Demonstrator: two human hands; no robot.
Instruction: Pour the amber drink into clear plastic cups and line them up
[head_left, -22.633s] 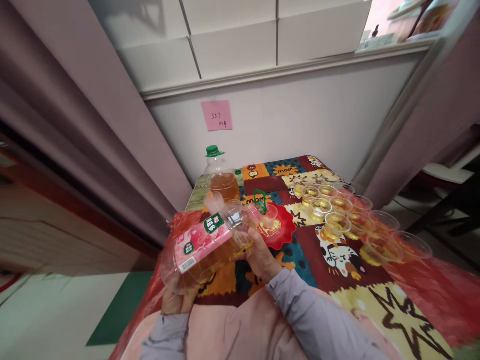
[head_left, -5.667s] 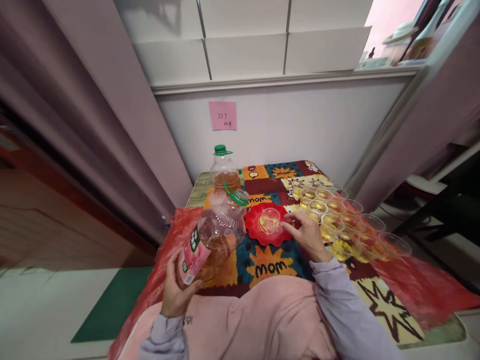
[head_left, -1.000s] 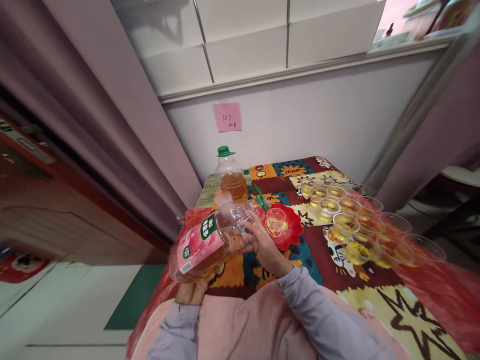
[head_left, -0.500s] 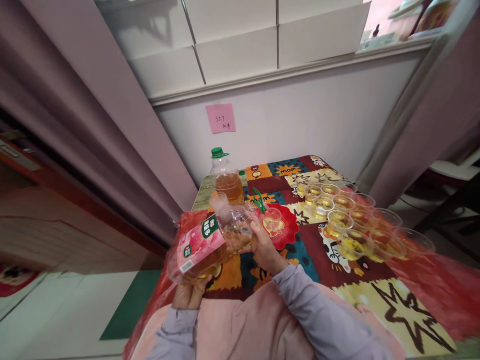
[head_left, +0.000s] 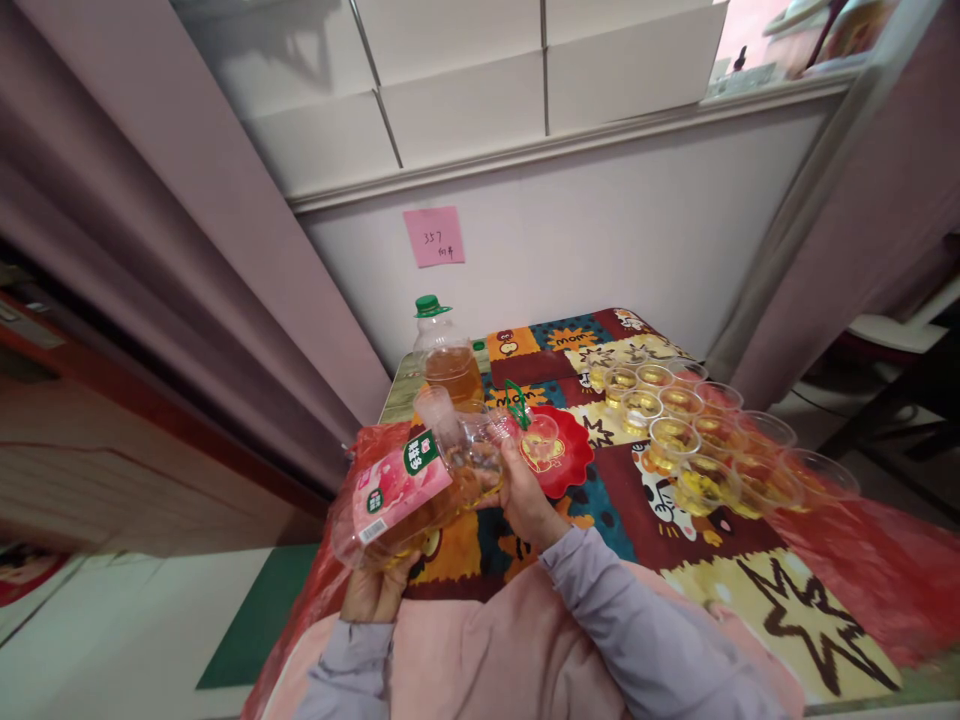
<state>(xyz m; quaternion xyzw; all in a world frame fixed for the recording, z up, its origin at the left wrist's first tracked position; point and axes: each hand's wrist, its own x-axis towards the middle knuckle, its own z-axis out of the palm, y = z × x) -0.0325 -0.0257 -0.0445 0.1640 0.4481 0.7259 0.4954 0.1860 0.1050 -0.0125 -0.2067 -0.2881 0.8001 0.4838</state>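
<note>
Tipping a pink-labelled bottle (head_left: 401,490) toward one o'clock, the left hand (head_left: 373,592) cups its base while the right hand (head_left: 525,500) wraps its neck, both closed firmly around it. Its mouth hangs over a clear cup (head_left: 541,432) on a red plate (head_left: 574,462); filled cups (head_left: 679,440) crowd the table's three o'clock edge, and the patterned cloth (head_left: 787,610) at five o'clock lies bare.

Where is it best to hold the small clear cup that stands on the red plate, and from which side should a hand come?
Grip the small clear cup around its side wall, near the rim, and come from above on its right. It stands upright on the red plate, the wide mouth is open and liquid lies inside. The tilted bottle and the right hand crowd its left.
</note>
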